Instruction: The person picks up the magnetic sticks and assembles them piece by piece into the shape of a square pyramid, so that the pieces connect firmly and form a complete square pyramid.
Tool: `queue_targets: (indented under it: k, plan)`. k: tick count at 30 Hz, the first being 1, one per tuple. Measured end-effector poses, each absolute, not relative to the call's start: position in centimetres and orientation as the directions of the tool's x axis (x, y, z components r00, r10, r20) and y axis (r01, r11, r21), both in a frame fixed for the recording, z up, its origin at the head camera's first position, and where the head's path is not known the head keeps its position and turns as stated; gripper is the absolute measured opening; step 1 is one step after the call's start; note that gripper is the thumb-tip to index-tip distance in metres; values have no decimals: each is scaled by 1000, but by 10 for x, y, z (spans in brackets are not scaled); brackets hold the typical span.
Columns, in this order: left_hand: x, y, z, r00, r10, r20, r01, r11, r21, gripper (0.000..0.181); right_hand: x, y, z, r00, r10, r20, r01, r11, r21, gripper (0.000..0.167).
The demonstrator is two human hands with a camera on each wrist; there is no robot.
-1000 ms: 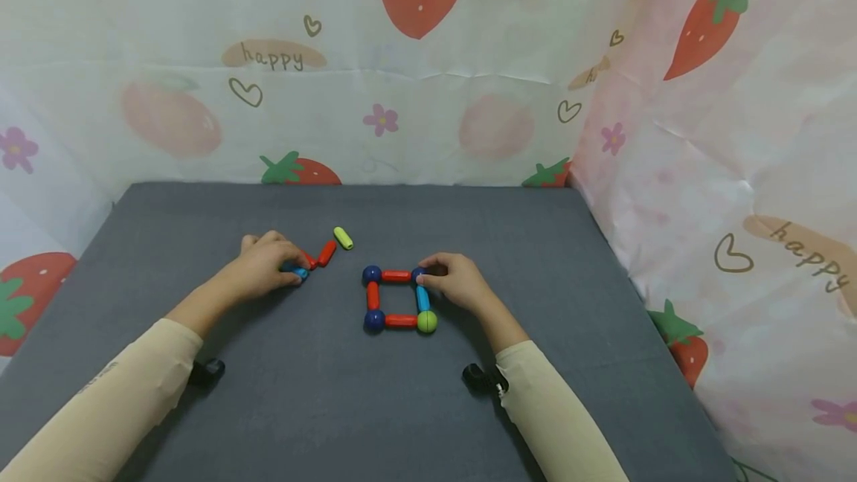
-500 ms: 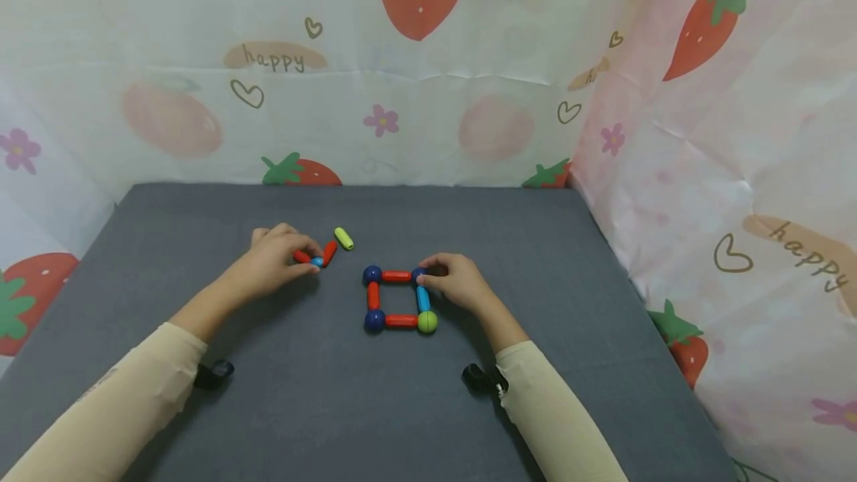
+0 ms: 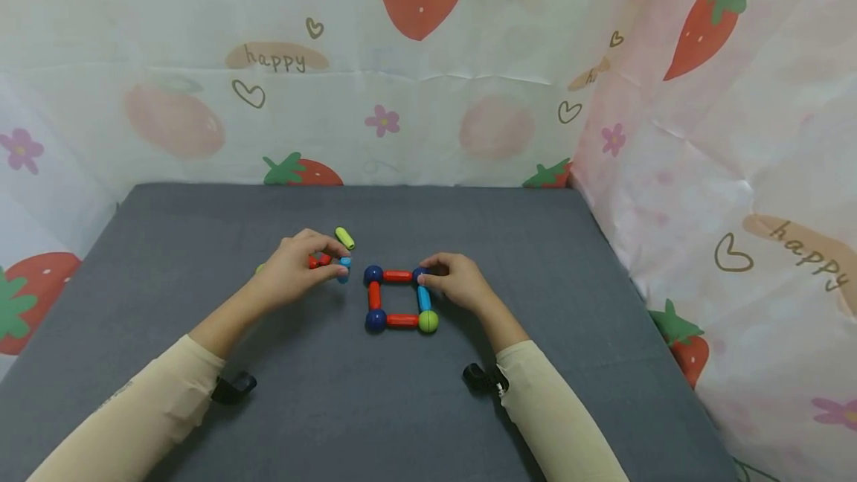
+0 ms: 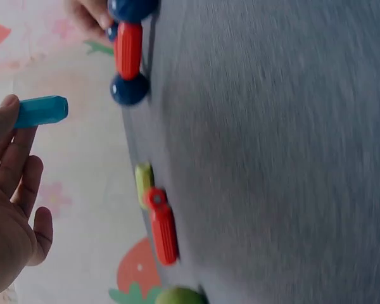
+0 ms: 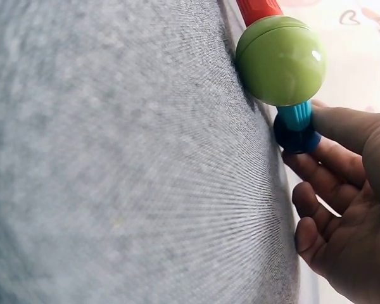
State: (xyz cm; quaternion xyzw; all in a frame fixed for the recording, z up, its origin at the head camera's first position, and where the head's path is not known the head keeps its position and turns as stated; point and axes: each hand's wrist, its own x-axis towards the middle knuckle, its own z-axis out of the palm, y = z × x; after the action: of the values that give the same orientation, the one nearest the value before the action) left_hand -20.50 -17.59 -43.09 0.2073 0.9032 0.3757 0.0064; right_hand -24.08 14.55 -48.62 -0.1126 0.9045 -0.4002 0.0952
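Between thumb and fingers, the left hand [image 3: 294,268] pinches a light-blue rod [image 3: 344,271], held off the cloth; the left wrist view shows the same blue rod [image 4: 43,111] by one end. A square of rods and balls lies to its right: dark-blue balls [image 3: 376,320] at three corners, a green ball [image 3: 428,321] at the near right, three red rods [image 3: 402,320] and one blue rod [image 3: 424,298] as sides. The right hand [image 3: 462,283] grips the far right dark-blue ball [image 3: 419,274]. In the right wrist view the fingers touch this dark-blue ball [image 5: 297,136], beyond the green ball [image 5: 281,61].
Behind the left hand lie red rods [image 3: 324,259], partly hidden, and a yellow-green rod [image 3: 344,237]. A green piece [image 3: 260,268] shows beside the left hand. Grey cloth [image 3: 335,407] covers the table, with patterned sheets [image 3: 428,80] behind and at the sides.
The left hand has moved right with the blue rod, lifting it past the red rods towards the square. The right hand has stayed at its ball.
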Motion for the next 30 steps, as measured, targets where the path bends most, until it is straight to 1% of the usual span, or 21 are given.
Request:
queue_targets:
  k: [10, 14, 22, 30]
  plan:
    - [-194, -146, -439, -859, 487, 157, 439, 545, 714, 23, -241, 146, -486, -955, -290, -71, -138, 642, -755, 30]
    - [-192, -138, -444, -849, 508, 145, 431, 507, 746, 20, -241, 145, -486, -956, -283, -74, -133, 645, -752, 30]
    - [-190, -132, -457, -842, 529, 107, 429, 536, 727, 20, -242, 144, -487, -957, -279, -77, -128, 646, -753, 30]
    - [-189, -130, -457, -848, 523, 82, 407, 546, 732, 21, -242, 144, -486, -955, -284, -85, -121, 635, -763, 30]
